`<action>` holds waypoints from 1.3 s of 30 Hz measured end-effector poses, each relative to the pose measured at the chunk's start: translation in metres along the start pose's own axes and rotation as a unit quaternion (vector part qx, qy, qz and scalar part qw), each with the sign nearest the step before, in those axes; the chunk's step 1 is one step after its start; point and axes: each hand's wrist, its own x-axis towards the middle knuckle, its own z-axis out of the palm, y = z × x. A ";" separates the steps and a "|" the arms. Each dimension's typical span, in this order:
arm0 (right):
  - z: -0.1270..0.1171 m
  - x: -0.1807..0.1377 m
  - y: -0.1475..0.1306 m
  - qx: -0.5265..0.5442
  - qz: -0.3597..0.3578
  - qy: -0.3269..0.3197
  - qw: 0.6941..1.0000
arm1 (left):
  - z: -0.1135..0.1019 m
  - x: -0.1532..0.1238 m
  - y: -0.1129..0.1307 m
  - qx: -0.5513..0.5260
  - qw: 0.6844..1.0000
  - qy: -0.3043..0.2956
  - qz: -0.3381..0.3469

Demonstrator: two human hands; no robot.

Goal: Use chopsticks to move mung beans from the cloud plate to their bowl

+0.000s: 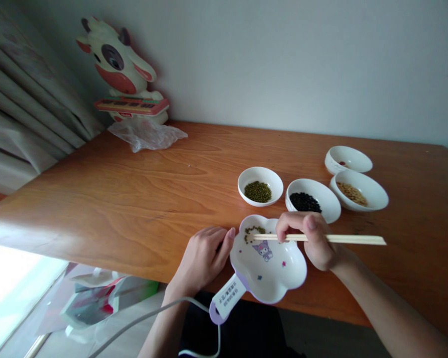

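Note:
My right hand [317, 238] is closed around a pair of pale chopsticks [354, 239]. Their tips reach into a white flower-shaped plate [276, 273] with a purple rim, a cartoon print and a labelled handle. Small green beans [254, 229] lie by the tips, towards the plate's far left; I cannot tell whether a bean is pinched. My left hand [207, 248] rests on the table with curled fingers, its thumb against or very near the plate's left rim. Beyond the plate stand a bowl [242, 191] of green beans and a bowl [334, 211] of black beans, partly hidden by my right hand.
Farther right are a bowl [381, 199] of tan kernels and a bowl [362, 163] with a few reddish bits. A cow toy with a keyboard [130, 104] and a clear plastic bag [149, 136] occupy the back left. A white cable [145, 315] crosses below the table edge.

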 end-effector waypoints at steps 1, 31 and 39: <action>0.000 0.000 0.001 0.004 0.000 0.002 1.000 | 0.000 0.000 0.000 0.000 1.000 -0.001 0.000; -0.014 0.009 -0.012 0.102 -0.022 0.238 0.966 | -0.001 0.000 0.001 0.010 1.000 -0.005 0.010; -0.019 0.012 -0.014 0.082 0.030 0.197 0.977 | -0.001 0.000 0.002 0.009 1.000 -0.001 0.012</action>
